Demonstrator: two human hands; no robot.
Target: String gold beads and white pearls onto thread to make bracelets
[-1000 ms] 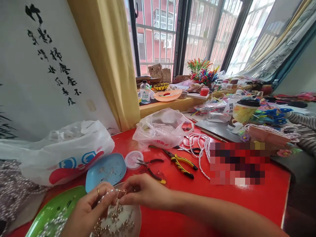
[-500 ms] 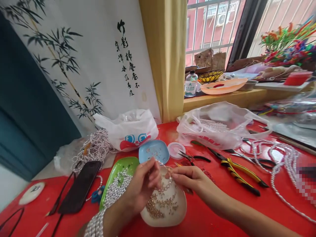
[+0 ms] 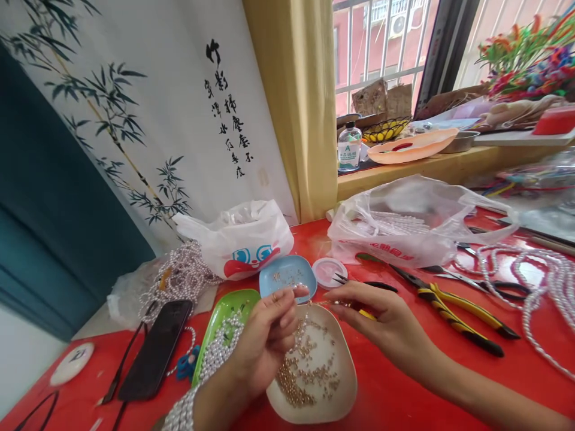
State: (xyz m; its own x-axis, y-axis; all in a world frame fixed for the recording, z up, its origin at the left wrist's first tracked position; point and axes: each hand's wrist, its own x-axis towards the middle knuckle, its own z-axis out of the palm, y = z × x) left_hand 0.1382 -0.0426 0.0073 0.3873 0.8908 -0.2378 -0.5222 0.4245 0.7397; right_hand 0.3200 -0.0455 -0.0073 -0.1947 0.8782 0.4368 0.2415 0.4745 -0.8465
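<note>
My left hand [image 3: 274,323], wrapped at the wrist in strands of silver beads [image 3: 180,413], is closed with thumb and forefinger pinching a thin beaded strand [image 3: 309,303]. To its right, my right hand [image 3: 372,308] pinches the strand's other side; a thin gold-coloured bit shows at its fingertips, too fine to make out. Both hands hover over the far edge of a cream tray [image 3: 345,401] that holds small gold beads [image 3: 294,383]. Left of it, partly behind my left forearm, lies a green tray [image 3: 224,302] of silver beads [image 3: 222,338]. Beyond my fingers sits a blue tray [image 3: 287,272] with a few tiny pieces.
Yellow-black pliers [image 3: 462,314] and bead ropes [image 3: 534,281] lie at right. A round clear lid [image 3: 330,272] sits beside the blue tray. Two plastic bags [image 3: 251,239] stand at the back. At left are a phone [image 3: 155,350], a cable and a bead heap [image 3: 179,275].
My right hand has moved away to the right, widening the gap between the hands. The view has shifted slightly, and more of the cream tray shows.
</note>
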